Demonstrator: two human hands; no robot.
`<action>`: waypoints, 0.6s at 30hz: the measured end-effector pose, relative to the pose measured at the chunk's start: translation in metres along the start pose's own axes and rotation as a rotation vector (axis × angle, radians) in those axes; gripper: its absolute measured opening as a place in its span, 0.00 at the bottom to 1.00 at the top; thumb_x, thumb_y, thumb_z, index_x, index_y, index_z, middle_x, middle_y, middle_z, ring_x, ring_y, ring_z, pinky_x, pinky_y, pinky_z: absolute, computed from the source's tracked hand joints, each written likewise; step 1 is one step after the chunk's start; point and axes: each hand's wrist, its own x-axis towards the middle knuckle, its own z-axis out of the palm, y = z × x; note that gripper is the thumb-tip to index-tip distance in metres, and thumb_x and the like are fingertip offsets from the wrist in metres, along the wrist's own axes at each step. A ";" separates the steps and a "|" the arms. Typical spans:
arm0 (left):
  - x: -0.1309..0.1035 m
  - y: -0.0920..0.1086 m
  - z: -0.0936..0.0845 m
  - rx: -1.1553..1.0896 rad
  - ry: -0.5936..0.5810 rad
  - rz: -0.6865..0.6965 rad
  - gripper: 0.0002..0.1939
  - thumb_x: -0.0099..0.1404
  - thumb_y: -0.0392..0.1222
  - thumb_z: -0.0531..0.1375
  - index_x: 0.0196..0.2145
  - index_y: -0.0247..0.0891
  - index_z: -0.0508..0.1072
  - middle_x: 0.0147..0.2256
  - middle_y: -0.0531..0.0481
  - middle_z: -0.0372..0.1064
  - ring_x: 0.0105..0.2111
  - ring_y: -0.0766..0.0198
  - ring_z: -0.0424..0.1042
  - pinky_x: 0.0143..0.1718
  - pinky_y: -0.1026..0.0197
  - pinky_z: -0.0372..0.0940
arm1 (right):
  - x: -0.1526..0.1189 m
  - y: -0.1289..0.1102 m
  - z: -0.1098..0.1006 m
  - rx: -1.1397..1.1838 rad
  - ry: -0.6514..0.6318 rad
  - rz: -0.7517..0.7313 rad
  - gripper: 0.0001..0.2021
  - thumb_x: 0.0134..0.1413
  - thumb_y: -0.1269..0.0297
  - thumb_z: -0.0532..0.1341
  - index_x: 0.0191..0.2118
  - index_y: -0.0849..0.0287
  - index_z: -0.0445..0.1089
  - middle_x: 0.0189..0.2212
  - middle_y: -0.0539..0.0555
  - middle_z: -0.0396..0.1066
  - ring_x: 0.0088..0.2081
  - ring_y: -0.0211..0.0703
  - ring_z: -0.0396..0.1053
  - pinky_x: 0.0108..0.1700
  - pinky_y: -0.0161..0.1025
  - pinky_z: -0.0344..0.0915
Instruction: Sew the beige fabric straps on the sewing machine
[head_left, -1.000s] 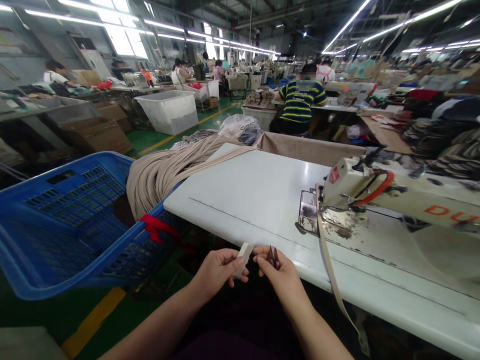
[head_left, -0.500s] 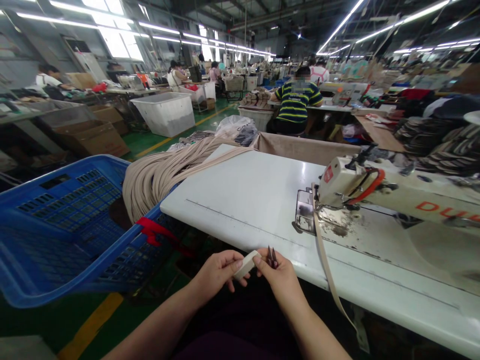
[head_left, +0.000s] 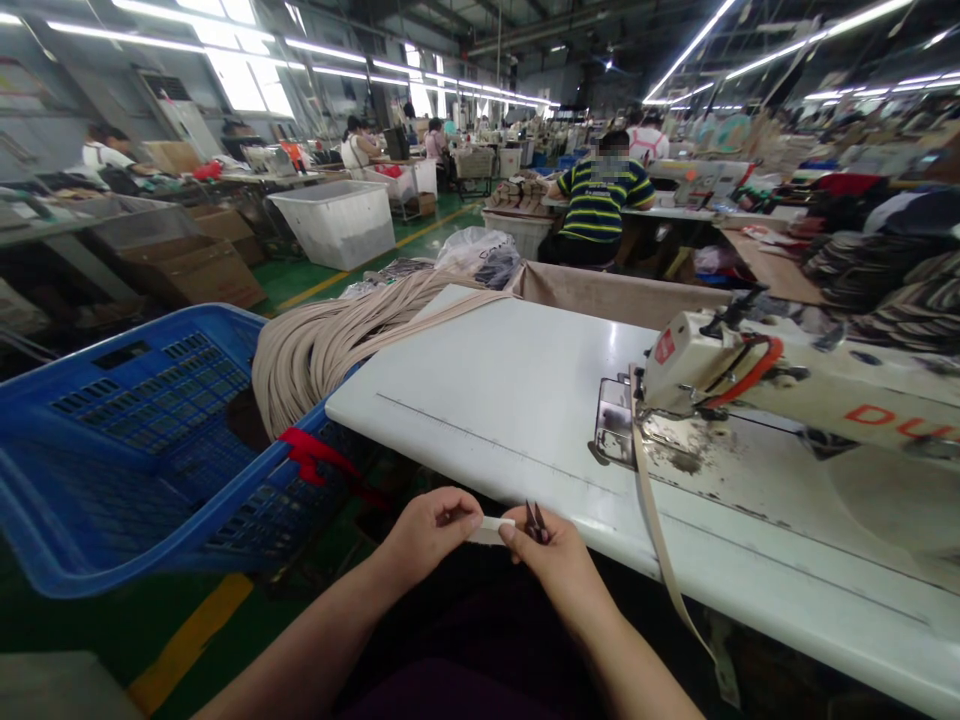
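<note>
A short off-white piece of strap or tape (head_left: 489, 531) is stretched between my two hands, just off the table's front edge. My left hand (head_left: 431, 530) pinches one end between thumb and fingers. At the other end, my right hand (head_left: 551, 550) grips it with the thumb and also holds small dark thread snips (head_left: 535, 522), blades pointing up. To the right, a beige strip (head_left: 654, 515) runs from under the sewing machine (head_left: 720, 365) and hangs over the table edge.
The white sewing table (head_left: 480, 370) spans the front. Left of it stands a blue plastic basket (head_left: 150, 480) with a red cloth tie (head_left: 315, 455). A thick bundle of beige strips (head_left: 322, 355) drapes beside the table. A co-worker in a striped shirt (head_left: 604, 195) sits ahead.
The off-white piece has turned from slanted and broad side showing to level and thin in view. My left hand's fingers have curled in behind it. The view has shifted slightly.
</note>
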 end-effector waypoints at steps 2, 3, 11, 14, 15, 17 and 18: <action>-0.001 0.001 -0.003 0.057 0.143 0.052 0.16 0.65 0.54 0.63 0.34 0.37 0.77 0.35 0.46 0.72 0.35 0.59 0.70 0.35 0.63 0.62 | -0.003 -0.002 -0.001 0.036 0.036 0.023 0.21 0.48 0.42 0.71 0.35 0.58 0.78 0.21 0.48 0.67 0.23 0.37 0.59 0.27 0.36 0.54; -0.002 0.001 -0.004 0.068 0.146 0.038 0.18 0.66 0.55 0.62 0.31 0.37 0.77 0.32 0.46 0.71 0.34 0.60 0.69 0.34 0.63 0.61 | -0.005 -0.003 -0.002 0.054 0.051 0.039 0.22 0.48 0.43 0.72 0.36 0.58 0.78 0.21 0.48 0.67 0.22 0.36 0.57 0.26 0.35 0.52; -0.019 -0.002 0.028 -0.568 -0.252 -0.301 0.26 0.63 0.60 0.67 0.49 0.37 0.78 0.42 0.42 0.76 0.37 0.61 0.73 0.35 0.65 0.63 | 0.003 0.010 0.005 0.127 0.023 0.031 0.26 0.42 0.40 0.73 0.36 0.59 0.79 0.19 0.49 0.69 0.22 0.38 0.63 0.26 0.36 0.58; -0.016 -0.002 0.038 -0.689 -0.025 -0.222 0.22 0.60 0.54 0.71 0.44 0.34 0.80 0.39 0.42 0.76 0.39 0.60 0.73 0.43 0.62 0.65 | 0.005 0.014 0.010 0.087 -0.026 -0.002 0.26 0.41 0.37 0.73 0.32 0.58 0.75 0.23 0.51 0.73 0.22 0.39 0.66 0.27 0.37 0.61; -0.014 -0.002 0.039 -0.696 0.003 -0.202 0.21 0.60 0.53 0.72 0.41 0.33 0.80 0.37 0.42 0.76 0.37 0.60 0.73 0.43 0.61 0.66 | 0.005 0.014 0.011 0.067 -0.040 0.001 0.26 0.42 0.37 0.72 0.31 0.58 0.73 0.24 0.51 0.74 0.21 0.38 0.65 0.27 0.37 0.61; -0.011 -0.001 0.037 -0.674 0.028 -0.186 0.20 0.59 0.53 0.72 0.38 0.32 0.81 0.34 0.43 0.77 0.34 0.60 0.73 0.41 0.61 0.67 | 0.002 0.012 0.012 0.020 -0.070 0.008 0.25 0.46 0.37 0.70 0.30 0.57 0.71 0.23 0.50 0.72 0.21 0.37 0.63 0.26 0.37 0.60; -0.010 0.000 0.035 -0.648 0.054 -0.189 0.20 0.57 0.53 0.73 0.37 0.32 0.81 0.33 0.44 0.77 0.33 0.61 0.72 0.39 0.61 0.67 | 0.001 0.010 0.011 -0.013 -0.076 0.000 0.24 0.48 0.38 0.69 0.30 0.57 0.71 0.23 0.50 0.71 0.22 0.37 0.62 0.27 0.37 0.59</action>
